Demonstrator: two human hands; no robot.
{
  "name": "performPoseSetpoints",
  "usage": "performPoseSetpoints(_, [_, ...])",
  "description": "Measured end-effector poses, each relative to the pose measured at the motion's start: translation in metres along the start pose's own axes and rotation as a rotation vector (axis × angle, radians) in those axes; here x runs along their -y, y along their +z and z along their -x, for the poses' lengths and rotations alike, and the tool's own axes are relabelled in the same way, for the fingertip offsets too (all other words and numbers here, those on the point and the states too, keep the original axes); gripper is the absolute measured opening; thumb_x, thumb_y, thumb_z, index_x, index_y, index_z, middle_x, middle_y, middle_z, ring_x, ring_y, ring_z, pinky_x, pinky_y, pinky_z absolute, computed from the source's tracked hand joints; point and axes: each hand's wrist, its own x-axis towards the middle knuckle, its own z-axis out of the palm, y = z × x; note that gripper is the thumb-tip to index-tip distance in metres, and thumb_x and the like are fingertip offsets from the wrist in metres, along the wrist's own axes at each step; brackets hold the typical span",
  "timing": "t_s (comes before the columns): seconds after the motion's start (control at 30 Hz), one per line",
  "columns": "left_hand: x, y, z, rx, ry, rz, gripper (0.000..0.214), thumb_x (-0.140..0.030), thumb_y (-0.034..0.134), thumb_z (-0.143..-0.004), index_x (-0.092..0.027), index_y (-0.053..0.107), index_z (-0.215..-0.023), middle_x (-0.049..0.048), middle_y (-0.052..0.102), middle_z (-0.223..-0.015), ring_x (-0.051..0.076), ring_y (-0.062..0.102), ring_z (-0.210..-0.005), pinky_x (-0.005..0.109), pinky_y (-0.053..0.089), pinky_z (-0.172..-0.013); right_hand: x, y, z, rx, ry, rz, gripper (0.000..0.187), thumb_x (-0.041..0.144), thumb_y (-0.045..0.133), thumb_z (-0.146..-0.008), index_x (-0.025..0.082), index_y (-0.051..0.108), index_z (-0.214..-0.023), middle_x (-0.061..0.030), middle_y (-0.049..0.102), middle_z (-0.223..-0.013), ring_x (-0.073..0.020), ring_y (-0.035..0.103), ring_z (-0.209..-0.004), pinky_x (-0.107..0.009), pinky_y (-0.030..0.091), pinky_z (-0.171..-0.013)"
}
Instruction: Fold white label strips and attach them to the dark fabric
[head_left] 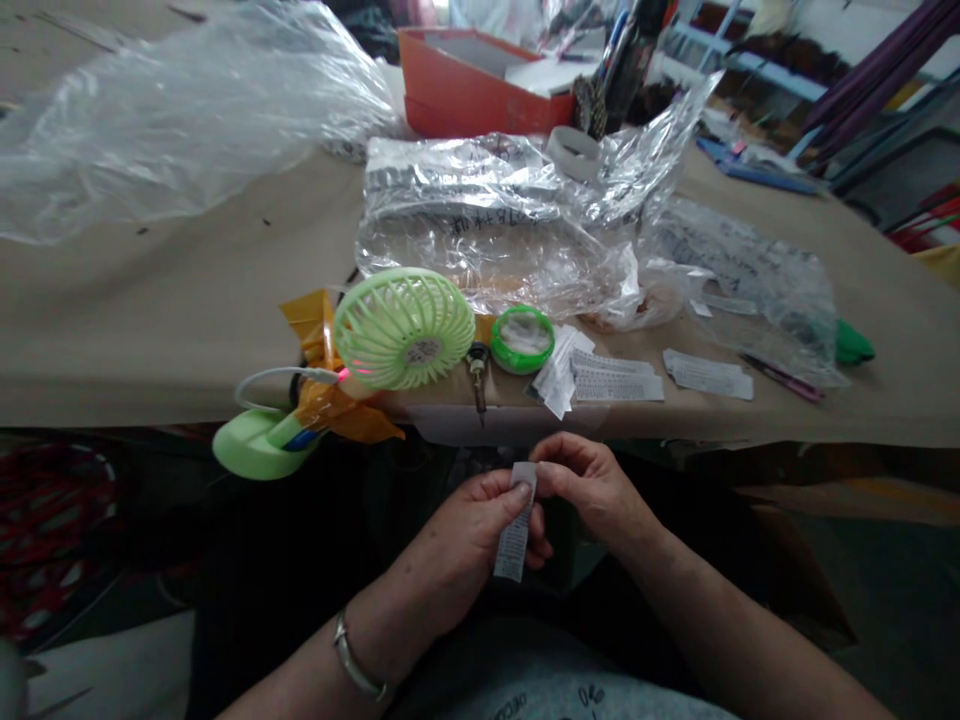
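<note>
In front of my lap, my left hand [480, 525] is closed on a narrow white printed label [512, 545], thumb on top. At the label's upper end, my right hand [600, 490] pinches with thumb and forefinger at its corner. Above the hands, on the table edge, lie a fanned pile of printed labels [619, 380] and a second small stack of labels [709, 374]. A round green container [522, 340] with whitish contents sits left of the pile. Beside it lies a small pointed tool [478, 380] with its tip over the edge.
A green fan [405, 330] with a cable is fixed at the table edge with orange tape. Clear plastic bags [487, 235] spread behind it, with a tape roll [574, 152] on top. An orange-red box [480, 95] stands further back. A pinkish pen-like tool [784, 380] lies right.
</note>
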Motion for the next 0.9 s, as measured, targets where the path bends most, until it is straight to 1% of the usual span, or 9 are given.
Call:
performPoseSetpoints(0.1, [0.001,-0.002,0.001,-0.024,0.038,-0.068,0.026,-0.038,0.055,-0.084,-0.015,0.060,-0.074,0.0005,0.061,-0.062,0.012,0.057,-0.054,0.025,0.045,-0.058,0.001,0.006,-0.005,0.026,0.034,-0.048,0.017,0.030,0.067,-0.073,0.016,0.060,-0.070,0.0036,0.058,-0.058,-0.0078,0.053,-0.051,-0.020,0.043,-0.051])
performPoseSetpoints(0.2, [-0.001,-0.002,0.003,-0.056,0.096,-0.130,0.030,-0.039,0.053,-0.084,-0.015,0.061,-0.068,0.0015,0.061,-0.062,0.012,0.055,-0.056,0.026,0.044,-0.059,0.001,0.013,-0.007,0.097,0.041,-0.117,0.019,0.033,0.063,-0.077,0.017,0.056,-0.071,0.0047,0.055,-0.050,-0.0091,0.051,-0.041,-0.020,0.040,-0.042])
performPoseSetpoints(0.27, [-0.004,-0.003,0.005,-0.106,0.164,-0.189,0.030,-0.036,0.053,-0.084,-0.015,0.062,-0.065,0.0010,0.060,-0.061,0.012,0.054,-0.057,0.024,0.042,-0.059,0.003,0.018,-0.009,0.111,0.013,-0.130,0.018,0.033,0.062,-0.078,0.018,0.055,-0.072,0.0052,0.054,-0.051,-0.0087,0.049,-0.039,-0.020,0.039,-0.040])
performPoseSetpoints(0.33, [-0.008,-0.004,0.007,-0.168,0.257,-0.270,0.025,-0.032,0.055,-0.082,-0.015,0.064,-0.066,-0.0001,0.060,-0.061,0.012,0.053,-0.060,0.023,0.041,-0.060,0.006,0.023,-0.010,0.088,-0.039,-0.098,0.017,0.032,0.062,-0.078,0.018,0.055,-0.072,0.0051,0.053,-0.055,-0.0081,0.048,-0.043,-0.020,0.040,-0.043])
performPoseSetpoints(0.47, [-0.013,-0.012,0.010,-0.312,0.433,-0.469,0.016,-0.026,0.056,-0.081,-0.017,0.068,-0.077,-0.0012,0.063,-0.067,0.014,0.054,-0.065,0.023,0.042,-0.061,0.014,0.030,-0.014,0.025,-0.167,0.078,0.012,0.027,0.060,-0.078,0.017,0.058,-0.071,0.0038,0.051,-0.062,-0.0081,0.046,-0.056,-0.019,0.038,-0.052])
performPoseSetpoints(0.57, [-0.014,-0.018,0.011,-0.409,0.530,-0.607,0.013,-0.025,0.057,-0.082,-0.019,0.069,-0.081,-0.0018,0.066,-0.071,0.014,0.058,-0.067,0.022,0.043,-0.063,0.016,0.034,-0.017,-0.010,-0.213,0.175,0.011,0.025,0.059,-0.079,0.016,0.059,-0.071,0.0037,0.050,-0.062,-0.0080,0.044,-0.057,-0.019,0.036,-0.052])
performPoseSetpoints(0.73, [-0.021,-0.022,0.011,-0.503,0.626,-0.762,0.013,-0.023,0.055,-0.083,-0.020,0.067,-0.080,-0.0031,0.065,-0.066,0.012,0.058,-0.060,0.020,0.043,-0.057,0.014,0.038,-0.022,-0.069,-0.264,0.252,0.012,0.026,0.058,-0.080,0.017,0.060,-0.073,0.0027,0.053,-0.063,-0.0093,0.046,-0.058,-0.020,0.038,-0.053])
performPoseSetpoints(0.9, [-0.026,-0.022,0.009,-0.531,0.688,-0.820,0.015,-0.021,0.053,-0.084,-0.020,0.065,-0.075,-0.0037,0.063,-0.063,0.011,0.057,-0.058,0.020,0.042,-0.056,0.016,0.037,-0.024,-0.081,-0.307,0.319,0.011,0.024,0.057,-0.081,0.018,0.060,-0.074,0.0022,0.055,-0.063,-0.0096,0.048,-0.058,-0.020,0.040,-0.055])
